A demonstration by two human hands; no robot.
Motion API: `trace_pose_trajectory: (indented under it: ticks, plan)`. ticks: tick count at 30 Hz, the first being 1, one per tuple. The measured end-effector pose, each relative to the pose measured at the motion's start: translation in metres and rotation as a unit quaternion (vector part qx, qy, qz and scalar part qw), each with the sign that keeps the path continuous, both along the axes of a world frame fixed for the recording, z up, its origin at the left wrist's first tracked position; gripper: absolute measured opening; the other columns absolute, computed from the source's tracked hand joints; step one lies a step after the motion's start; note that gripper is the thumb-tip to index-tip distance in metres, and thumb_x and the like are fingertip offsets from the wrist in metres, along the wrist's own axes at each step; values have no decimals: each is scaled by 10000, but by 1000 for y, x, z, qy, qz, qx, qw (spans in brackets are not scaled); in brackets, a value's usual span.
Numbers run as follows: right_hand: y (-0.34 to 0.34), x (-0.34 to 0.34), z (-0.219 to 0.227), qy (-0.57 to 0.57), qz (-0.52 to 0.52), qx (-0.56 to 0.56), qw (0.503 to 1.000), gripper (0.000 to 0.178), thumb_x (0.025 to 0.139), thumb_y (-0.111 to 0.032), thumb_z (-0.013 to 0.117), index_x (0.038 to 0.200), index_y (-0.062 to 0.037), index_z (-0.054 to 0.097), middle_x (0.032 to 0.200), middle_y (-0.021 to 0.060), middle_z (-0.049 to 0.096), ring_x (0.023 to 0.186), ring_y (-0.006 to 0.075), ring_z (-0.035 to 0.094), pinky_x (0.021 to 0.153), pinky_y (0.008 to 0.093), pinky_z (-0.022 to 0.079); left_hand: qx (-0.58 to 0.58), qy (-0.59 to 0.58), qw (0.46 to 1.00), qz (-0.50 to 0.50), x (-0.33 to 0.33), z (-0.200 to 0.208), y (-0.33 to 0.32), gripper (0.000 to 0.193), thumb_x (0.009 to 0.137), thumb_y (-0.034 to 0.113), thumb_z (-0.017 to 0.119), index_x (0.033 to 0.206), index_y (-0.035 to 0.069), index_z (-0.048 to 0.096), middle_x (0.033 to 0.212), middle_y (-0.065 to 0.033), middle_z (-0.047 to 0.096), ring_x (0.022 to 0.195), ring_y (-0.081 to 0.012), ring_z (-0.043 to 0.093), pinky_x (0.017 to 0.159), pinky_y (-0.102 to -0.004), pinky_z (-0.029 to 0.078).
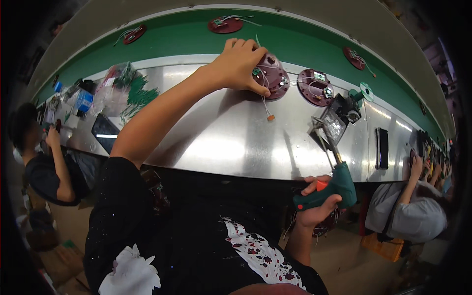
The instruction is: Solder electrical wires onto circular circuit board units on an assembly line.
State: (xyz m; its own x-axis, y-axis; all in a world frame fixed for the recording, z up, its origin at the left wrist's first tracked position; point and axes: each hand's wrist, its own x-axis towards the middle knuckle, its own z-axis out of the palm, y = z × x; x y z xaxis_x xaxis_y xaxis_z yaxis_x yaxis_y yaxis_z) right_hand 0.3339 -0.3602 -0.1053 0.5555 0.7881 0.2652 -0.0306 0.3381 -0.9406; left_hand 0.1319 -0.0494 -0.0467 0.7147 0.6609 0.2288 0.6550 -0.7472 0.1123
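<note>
My left hand (pixel 240 65) grips a round maroon disc (pixel 278 73) by its left side, at the far edge of the metal table. White wires and small green parts sit on this disc, and one wire with an orange end (pixel 270 118) hangs toward me. My right hand (pixel 317 211) is wrapped round the handle of a dark green soldering gun (pixel 339 189) with a red trigger, at the near edge. Its metal tip points away, over a black tray (pixel 336 120) with a silvery surface. Another maroon disc with wires (pixel 314 87) lies between the held disc and the tray.
Several wired maroon discs (pixel 225 24) rest on the green belt (pixel 300 42) beyond the table. A green spool (pixel 366 92) stands by the tray, with a black case (pixel 382 147) farther right. At left are green wires (pixel 141 96), a phone (pixel 104 132) and a bottle (pixel 83 100). People work on both sides.
</note>
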Motion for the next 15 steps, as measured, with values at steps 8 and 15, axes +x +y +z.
trace_pose_trajectory:
  ticks: [8, 15]
  plan:
    - [-1, 16, 6, -16, -10, 65, 998, 768, 1011, -688, 265, 1117, 19, 544, 678, 78, 523, 632, 169, 536, 867, 390, 466, -90, -63, 980, -166, -73, 34, -131, 832, 649, 352, 788, 1382, 81, 502, 1332, -237, 485, 1329, -400, 429, 1170, -598, 209]
    - [29, -10, 10, -31, 71, 71, 994, 732, 1031, -651, 250, 1109, 10, 555, 636, 43, 487, 619, 149, 495, 891, 386, 444, -121, 87, 970, -191, -120, 20, -183, 724, 777, 74, 680, 1463, 115, 450, 1554, -153, 369, 1510, -403, 226, 1205, -661, 114]
